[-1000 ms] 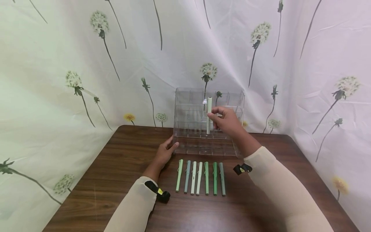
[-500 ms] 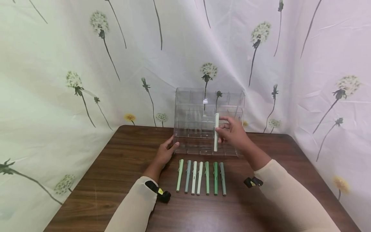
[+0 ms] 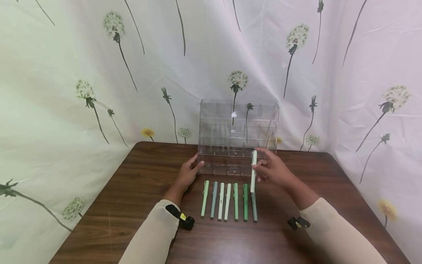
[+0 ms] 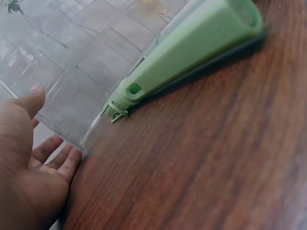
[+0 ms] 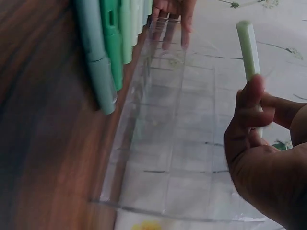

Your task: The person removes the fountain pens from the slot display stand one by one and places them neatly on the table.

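Note:
In the head view, my right hand pinches a pale, almost white pen between thumb and fingers. This pen stands nearly upright, clip end up, in front of the clear acrylic organizer's right side, and its lower end overlaps the top of a grey-green pen. My left hand holds the lower left edge of the clear organizer, thumb in front and fingers at the outer side, as the left wrist view also shows. Nearest to that hand lies a light green pen.
Several pens lie side by side on the wooden table before the organizer, among them a blue-grey pen, a white pen and a dark green pen. A dandelion-print cloth hangs behind the table.
The right hand has brought the pale pen down and to the right, from before the organizer's upper rows to its lower right front. The left hand has stayed on the organizer.

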Demonstrator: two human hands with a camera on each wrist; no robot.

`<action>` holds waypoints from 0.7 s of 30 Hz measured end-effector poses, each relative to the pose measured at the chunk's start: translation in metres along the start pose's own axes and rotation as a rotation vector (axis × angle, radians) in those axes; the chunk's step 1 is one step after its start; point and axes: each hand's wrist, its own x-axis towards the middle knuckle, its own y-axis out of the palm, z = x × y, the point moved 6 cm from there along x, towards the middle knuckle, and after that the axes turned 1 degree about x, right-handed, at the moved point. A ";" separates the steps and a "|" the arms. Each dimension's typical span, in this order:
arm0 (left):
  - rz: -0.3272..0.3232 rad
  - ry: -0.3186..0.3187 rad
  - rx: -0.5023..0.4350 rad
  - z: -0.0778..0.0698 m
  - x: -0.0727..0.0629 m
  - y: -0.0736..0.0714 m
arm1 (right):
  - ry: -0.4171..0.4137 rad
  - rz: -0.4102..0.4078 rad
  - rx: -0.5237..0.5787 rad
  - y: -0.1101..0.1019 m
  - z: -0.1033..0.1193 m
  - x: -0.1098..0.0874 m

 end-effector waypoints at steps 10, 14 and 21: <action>0.005 -0.006 -0.012 0.001 0.001 -0.001 | 0.088 -0.009 -0.019 -0.011 -0.035 -0.018; 0.010 -0.007 -0.011 0.000 0.000 -0.001 | 0.131 -0.009 -0.012 -0.012 -0.048 -0.023; 0.021 -0.001 -0.009 -0.001 0.000 0.000 | 0.175 -0.028 -0.028 -0.015 -0.064 -0.032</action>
